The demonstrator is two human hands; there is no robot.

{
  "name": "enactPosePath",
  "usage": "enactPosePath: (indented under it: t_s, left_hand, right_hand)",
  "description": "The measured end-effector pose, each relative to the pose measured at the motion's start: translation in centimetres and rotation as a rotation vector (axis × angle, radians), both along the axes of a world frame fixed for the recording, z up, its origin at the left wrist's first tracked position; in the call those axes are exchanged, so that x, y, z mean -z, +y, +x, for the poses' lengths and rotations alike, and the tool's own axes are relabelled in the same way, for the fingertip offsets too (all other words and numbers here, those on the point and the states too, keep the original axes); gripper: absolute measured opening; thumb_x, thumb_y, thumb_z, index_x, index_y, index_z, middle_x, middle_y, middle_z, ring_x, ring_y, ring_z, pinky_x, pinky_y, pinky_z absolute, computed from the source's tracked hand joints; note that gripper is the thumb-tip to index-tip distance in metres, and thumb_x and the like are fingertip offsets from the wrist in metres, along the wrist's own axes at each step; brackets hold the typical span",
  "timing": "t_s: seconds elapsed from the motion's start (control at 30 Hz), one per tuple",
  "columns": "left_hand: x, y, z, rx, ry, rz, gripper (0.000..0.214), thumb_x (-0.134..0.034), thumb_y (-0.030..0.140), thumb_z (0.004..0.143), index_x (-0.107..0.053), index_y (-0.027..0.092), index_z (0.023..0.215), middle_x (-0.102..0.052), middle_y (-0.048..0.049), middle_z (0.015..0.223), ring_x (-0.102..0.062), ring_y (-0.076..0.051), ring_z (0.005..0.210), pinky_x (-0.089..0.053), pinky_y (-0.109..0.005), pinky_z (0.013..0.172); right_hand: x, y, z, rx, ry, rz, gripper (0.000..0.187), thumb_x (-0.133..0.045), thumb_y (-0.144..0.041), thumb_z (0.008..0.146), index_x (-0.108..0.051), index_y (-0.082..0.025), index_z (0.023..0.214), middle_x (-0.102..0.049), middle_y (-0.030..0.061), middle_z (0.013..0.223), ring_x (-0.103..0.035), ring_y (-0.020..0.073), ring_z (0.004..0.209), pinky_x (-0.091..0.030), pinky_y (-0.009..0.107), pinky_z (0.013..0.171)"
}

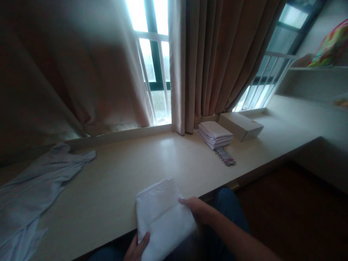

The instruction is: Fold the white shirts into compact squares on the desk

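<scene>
Two hands (137, 248) (199, 209) hold folded cloth (165, 221), cloth stack (214, 133) and box (241, 125) beyond.

Worn on the person's head, the one camera is looking forward and down from behind the desk's near edge, taking in a knee (231, 208) at the bottom. It is facing across the pale desk (114, 185) toward the curtains (212, 54) and a bright window (154, 58), with a shelf (326, 68) entering at upper right. It is viewing the left hand (138, 247), the right hand (197, 209) and the folded white cloth (165, 221) from close above, while the window wall is standing farther off.
</scene>
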State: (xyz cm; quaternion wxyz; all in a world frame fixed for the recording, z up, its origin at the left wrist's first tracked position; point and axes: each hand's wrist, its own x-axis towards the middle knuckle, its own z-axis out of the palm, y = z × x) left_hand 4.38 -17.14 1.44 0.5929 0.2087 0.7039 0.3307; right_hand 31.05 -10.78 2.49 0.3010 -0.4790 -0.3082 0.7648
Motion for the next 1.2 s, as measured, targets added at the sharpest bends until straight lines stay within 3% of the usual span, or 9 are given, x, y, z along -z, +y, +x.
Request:
enactPosePath:
  t_s: [0.13, 0.27, 0.37, 0.47, 0.67, 0.9, 1.03, 1.2]
  left_hand:
    - [0.9, 0.1, -1.2, 0.083, -0.096, 0.028, 0.075, -0.074, 0.053, 0.063, -0.056, 0.016, 0.126, -0.071, -0.0119, 0.107, -0.066, -0.033, 0.102, -0.051, -0.044, 0.09]
    - [1.8, 0.7, -2.1, 0.094, -0.048, 0.037, 0.07, -0.069, 0.055, 0.069, -0.058, 0.014, 0.124, -0.067, -0.0141, 0.119, -0.061, -0.032, 0.112, -0.046, -0.044, 0.099]
    - [1.1, 1.5, -1.6, 0.087, 0.087, 0.091, 0.062, -0.063, 0.054, 0.074, -0.06, 0.015, 0.122, -0.063, -0.0138, 0.126, -0.057, -0.03, 0.119, -0.043, -0.044, 0.103]
    - [-0.7, 2.8, 0.7, 0.146, 0.124, 0.163, 0.057, -0.059, 0.051, 0.078, -0.06, 0.017, 0.123, -0.065, -0.012, 0.123, -0.061, -0.029, 0.112, -0.048, -0.042, 0.096]
    - [-5.7, 7.4, 8.7, 0.289, -0.012, 0.259, 0.063, -0.061, 0.048, 0.079, -0.049, 0.022, 0.135, -0.069, -0.0093, 0.115, -0.069, -0.024, 0.086, -0.054, -0.035, 0.073]
    - [-10.8, 13.7, 19.5, 0.419, -0.19, 0.348, 0.069, -0.065, 0.037, 0.078, -0.041, 0.028, 0.142, -0.07, -0.0084, 0.108, -0.066, -0.019, 0.079, -0.052, -0.029, 0.064]
    - [-12.2, 18.6, 25.5, 0.558, -0.271, 0.339, 0.074, -0.062, 0.03, 0.078, -0.032, 0.034, 0.145, -0.067, -0.0076, 0.11, -0.064, -0.016, 0.07, -0.052, -0.03, 0.062]
    - [-13.7, 26.5, 33.4, 0.592, -0.354, 0.432, 0.07, -0.059, 0.024, 0.077, -0.035, 0.033, 0.142, -0.062, -0.0093, 0.118, -0.062, -0.015, 0.073, -0.053, -0.032, 0.063]
  right_hand:
    - [-0.7, 1.4, -0.7, 0.036, 0.203, -0.089, 0.032, -0.074, -0.036, 0.07, -0.066, -0.009, 0.085, -0.069, 0.0072, 0.078, -0.064, 0.0166, 0.068, -0.048, 0.031, 0.074]
    - [0.0, 1.8, -1.1, -0.041, 0.213, -0.064, 0.03, -0.075, -0.019, 0.061, -0.067, -0.009, 0.089, -0.069, 0.0059, 0.08, -0.064, 0.0162, 0.068, -0.048, 0.032, 0.075]
    - [0.1, 1.6, -0.5, -0.04, 0.194, -0.001, 0.041, -0.076, -0.017, 0.057, -0.067, -0.013, 0.097, -0.07, 0.005, 0.084, -0.065, 0.0192, 0.073, -0.048, 0.035, 0.076]
    - [-1.0, 1.8, 1.4, -0.011, 0.188, 0.056, 0.048, -0.078, -0.02, 0.055, -0.066, -0.016, 0.101, -0.07, 0.0053, 0.087, -0.066, 0.0219, 0.079, -0.047, 0.038, 0.078]
    - [-4.1, 4.3, 8.8, 0.013, 0.154, 0.208, 0.056, -0.081, -0.028, 0.057, -0.064, -0.016, 0.109, -0.07, 0.0071, 0.099, -0.065, 0.0226, 0.085, -0.047, 0.037, 0.08]
    - [-7.9, 9.0, 20.6, 0.111, -0.094, 0.336, 0.048, -0.073, -0.027, 0.067, -0.062, -0.019, 0.112, -0.071, 0.0062, 0.098, -0.065, 0.02, 0.081, -0.049, 0.033, 0.074]
    - [-11.1, 13.2, 27.6, 0.131, -0.213, 0.363, 0.044, -0.07, -0.02, 0.065, -0.063, -0.018, 0.109, -0.071, 0.007, 0.098, -0.066, 0.0206, 0.083, -0.051, 0.034, 0.077]
    - [-14.7, 21.0, 35.0, 0.185, -0.439, 0.45, 0.032, -0.066, -0.016, 0.068, -0.065, -0.01, 0.099, -0.071, 0.0075, 0.084, -0.064, 0.0164, 0.071, -0.051, 0.032, 0.07]
